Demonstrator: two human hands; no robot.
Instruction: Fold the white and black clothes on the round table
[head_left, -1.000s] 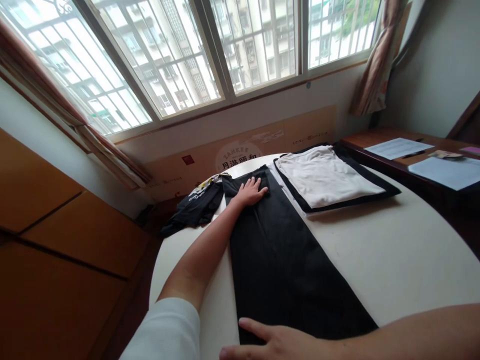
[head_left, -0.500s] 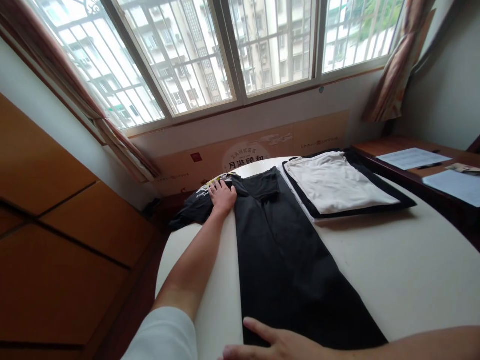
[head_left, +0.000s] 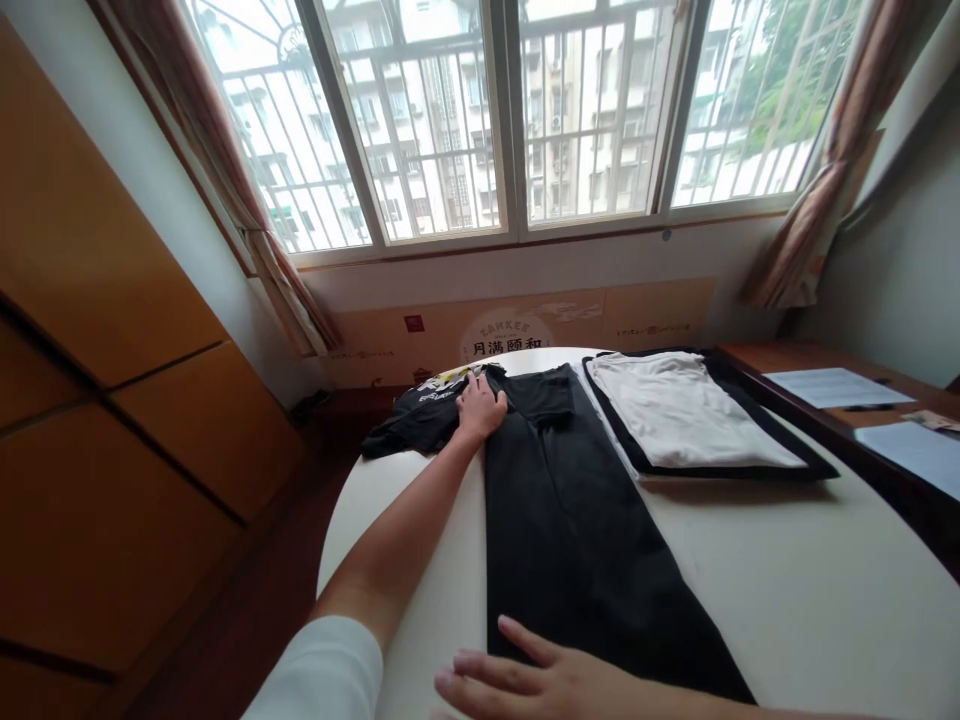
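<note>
Black trousers lie stretched lengthwise along the round white table. At their far end is a black T-shirt with white lettering and a yellow-and-white print, its other sleeve lying across the top of the trousers. My left hand rests on the shirt near the upper left corner of the trousers, fingers stretched out over the cloth. Close to me, my right hand is spread palm down over the lower left edge of the trousers, fingers apart. Whether its palm presses the cloth is hard to see.
A stack of folded clothes, a white garment on top of black ones, lies to the right. Beyond the table's right edge stands a brown desk bearing papers. Wooden cabinets are at left, a barred window ahead.
The camera view has tilted up and shifted, so the scene sits lower and further right. Both hands stay at about the same places on the clothes.
</note>
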